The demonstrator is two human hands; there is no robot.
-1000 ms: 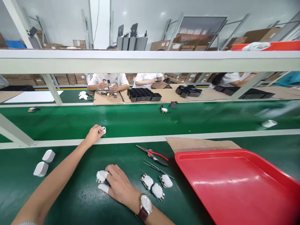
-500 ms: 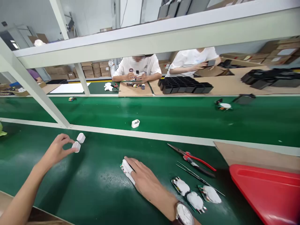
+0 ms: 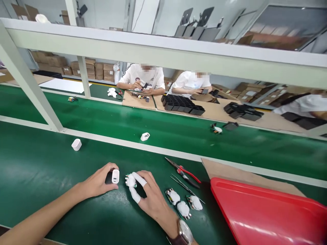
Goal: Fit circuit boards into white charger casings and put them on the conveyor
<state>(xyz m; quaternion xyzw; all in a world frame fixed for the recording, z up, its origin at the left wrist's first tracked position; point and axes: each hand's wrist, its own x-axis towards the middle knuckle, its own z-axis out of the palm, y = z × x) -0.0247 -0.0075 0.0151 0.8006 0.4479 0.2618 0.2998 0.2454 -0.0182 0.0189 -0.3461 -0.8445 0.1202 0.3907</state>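
Note:
My left hand [image 3: 100,182] grips a white plastic charger housing [image 3: 115,176] between thumb and fingers, its hollow end turned to the right and toward me. Just right of it, my right hand [image 3: 150,194] pinches a small circuit board with white paste on it [image 3: 131,180]; white finger covers sit on the thumb and index finger. A narrow gap separates the board from the housing. Another white housing [image 3: 76,144] stands on the green bench to the upper left. Several pasted circuit boards [image 3: 183,209] lie right of my right hand.
Red-handled pliers [image 3: 182,172] and tweezers [image 3: 187,189] lie beyond the boards. A red bin [image 3: 265,207] fills the right side. Past a pale rail, a green conveyor [image 3: 114,119] carries a white housing [image 3: 145,136]. Co-workers sit across it, near black cases [image 3: 181,104].
My left hand has brought one housing rightward from the upper left to the middle. My right hand has lifted the pasted board off the bench and turned it. The view has swung right.

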